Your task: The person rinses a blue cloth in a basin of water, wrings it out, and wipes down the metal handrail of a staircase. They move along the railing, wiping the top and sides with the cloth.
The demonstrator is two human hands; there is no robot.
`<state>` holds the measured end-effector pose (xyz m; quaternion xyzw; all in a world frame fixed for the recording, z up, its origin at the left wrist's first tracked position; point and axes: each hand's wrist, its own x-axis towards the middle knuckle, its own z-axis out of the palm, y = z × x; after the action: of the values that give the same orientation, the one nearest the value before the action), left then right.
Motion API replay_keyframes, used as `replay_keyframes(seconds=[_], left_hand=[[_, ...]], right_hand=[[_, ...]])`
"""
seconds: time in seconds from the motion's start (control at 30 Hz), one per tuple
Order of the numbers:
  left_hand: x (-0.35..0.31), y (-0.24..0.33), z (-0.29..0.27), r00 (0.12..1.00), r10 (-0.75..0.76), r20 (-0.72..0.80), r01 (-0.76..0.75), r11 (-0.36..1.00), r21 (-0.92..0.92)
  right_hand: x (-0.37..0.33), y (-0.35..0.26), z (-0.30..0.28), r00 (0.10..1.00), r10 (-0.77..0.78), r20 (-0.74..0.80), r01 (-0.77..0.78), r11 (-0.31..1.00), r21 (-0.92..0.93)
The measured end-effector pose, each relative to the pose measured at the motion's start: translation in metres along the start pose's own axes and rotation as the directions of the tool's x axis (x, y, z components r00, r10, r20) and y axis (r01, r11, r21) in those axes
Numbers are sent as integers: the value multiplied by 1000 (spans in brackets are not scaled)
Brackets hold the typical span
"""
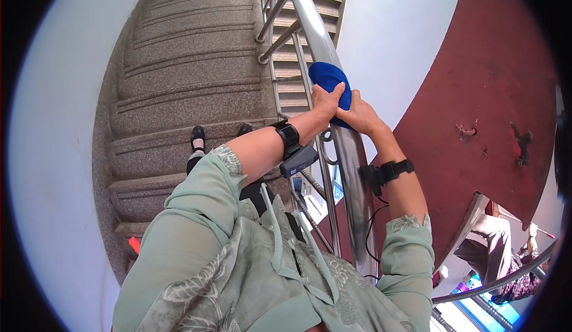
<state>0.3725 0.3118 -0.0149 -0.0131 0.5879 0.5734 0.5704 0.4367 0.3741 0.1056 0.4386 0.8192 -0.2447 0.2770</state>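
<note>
A blue cloth [325, 75] is wrapped over the top of a shiny metal handrail [354, 177]. My left hand [325, 102] is closed on the cloth from the left side of the rail. Against the opposite side presses my right hand [361, 115], its fingers wrapped round the cloth and rail. Both thumbs lie on top, close together. The fingers under the rail are hidden.
Speckled stone stairs [190, 76] run along the left, with my shoe [198, 136] on a step. Metal balusters [282, 37] stand below the handrail. A dark red surface [471, 94] spreads at right; another person's trousered leg [494, 242] shows lower right.
</note>
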Motion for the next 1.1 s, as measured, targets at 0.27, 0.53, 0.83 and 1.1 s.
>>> replay_keyframes(seconds=[0.27,0.53,0.83,1.1], left_hand=[[-83,-16,-5,997,72,8,-72,971,228],[-141,-59,-26,812,-267,519,450,853,-265],[-116,-62,-28,753,-377,539,636,627,-450],[-71,-81,-63,899,-367,240,439,755,-488]], right_hand=[[-76,-16,20,998,-30,-63,8,947,-320],[-138,-44,44,986,-165,-32,87,661,-745],[-85,-58,61,960,-182,213,215,-4,-977],[6,-86,85,965,-15,260,249,-244,-937]])
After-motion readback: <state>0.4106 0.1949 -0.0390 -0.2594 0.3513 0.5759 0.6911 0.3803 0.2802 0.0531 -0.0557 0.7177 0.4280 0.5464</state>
